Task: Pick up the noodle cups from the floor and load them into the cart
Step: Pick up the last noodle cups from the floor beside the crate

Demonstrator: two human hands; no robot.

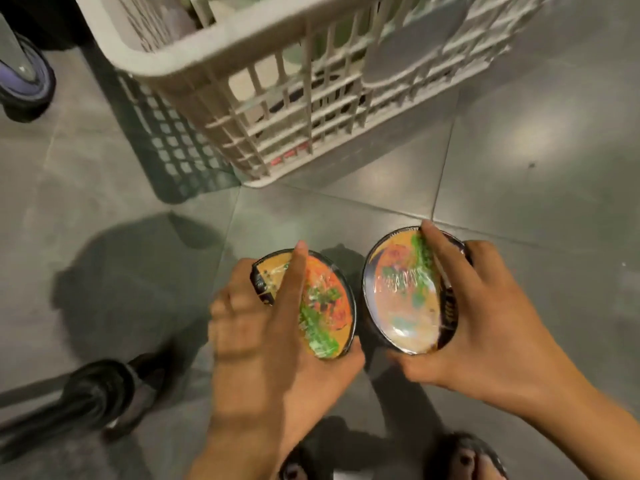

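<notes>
Left hand and right hand each hold one cup, near the cart.

The left hand's fingers curl round the rim of the left noodle cup, with the forefinger laid straight across the lid. The right hand grips the right noodle cup the same way, thumb under its near edge. Both cups are tilted above the floor, below the cart's slatted wall. They look light and thin-walled. The glossy lids are probably film-wrapped, though blur hides detail, and may be slippery. Holding the stiffer rim seems safer than squeezing the sides.
</notes>
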